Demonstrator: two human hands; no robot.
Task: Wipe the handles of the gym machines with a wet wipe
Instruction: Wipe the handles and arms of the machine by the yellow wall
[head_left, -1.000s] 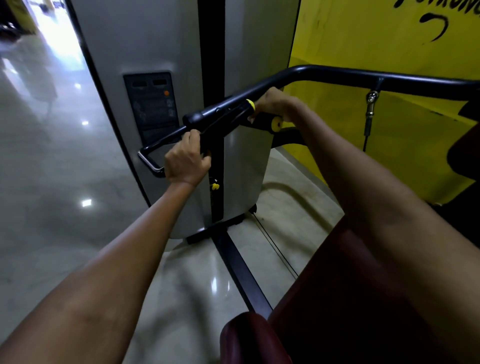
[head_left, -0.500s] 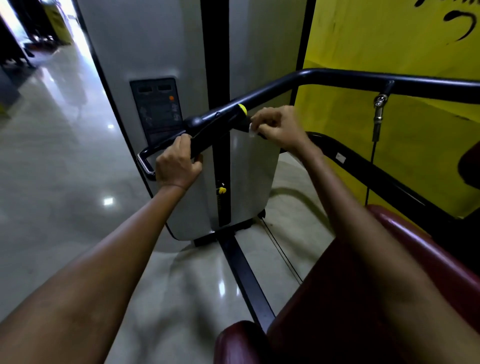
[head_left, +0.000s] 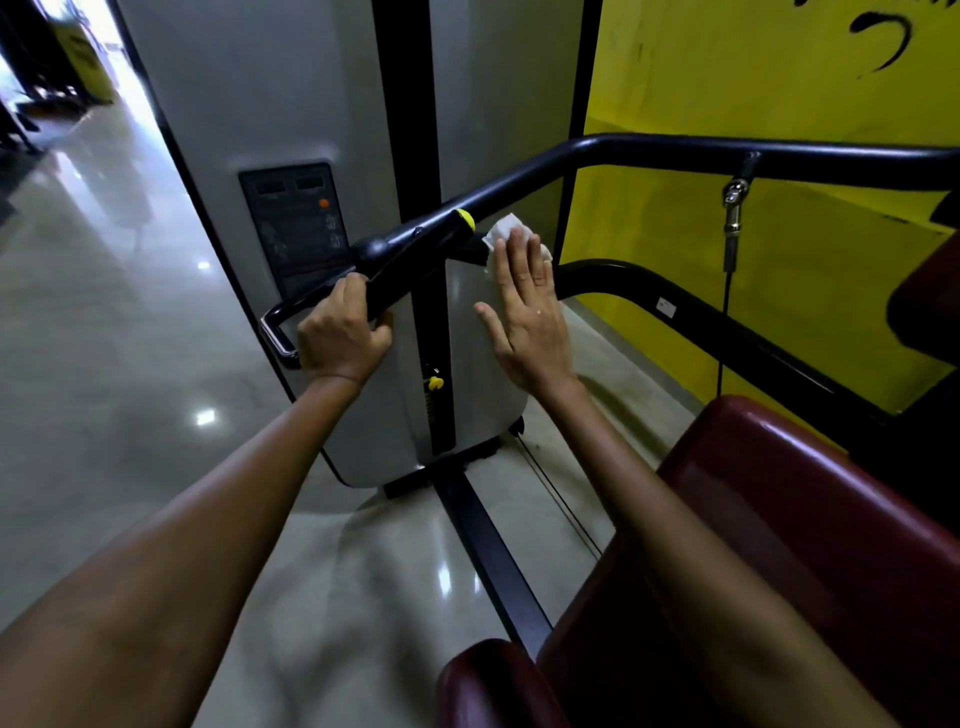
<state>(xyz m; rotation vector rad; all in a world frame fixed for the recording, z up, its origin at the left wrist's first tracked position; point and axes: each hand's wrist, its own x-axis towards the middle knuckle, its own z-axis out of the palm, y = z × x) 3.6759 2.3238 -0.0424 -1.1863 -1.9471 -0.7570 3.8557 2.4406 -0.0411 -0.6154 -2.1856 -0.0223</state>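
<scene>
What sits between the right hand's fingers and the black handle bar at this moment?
In the head view, a crumpled white wet wipe lies under the straight fingers of the right hand, against the black handle bar beside its yellow ring.

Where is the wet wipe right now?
In the head view the wet wipe sits under the straight fingertips of the right hand, just right of the yellow ring on the black handle.

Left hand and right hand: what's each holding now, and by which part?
Left hand grips the black handle low on its grip. Right hand grips nothing: straight fingers lie on the white wipe.
</scene>
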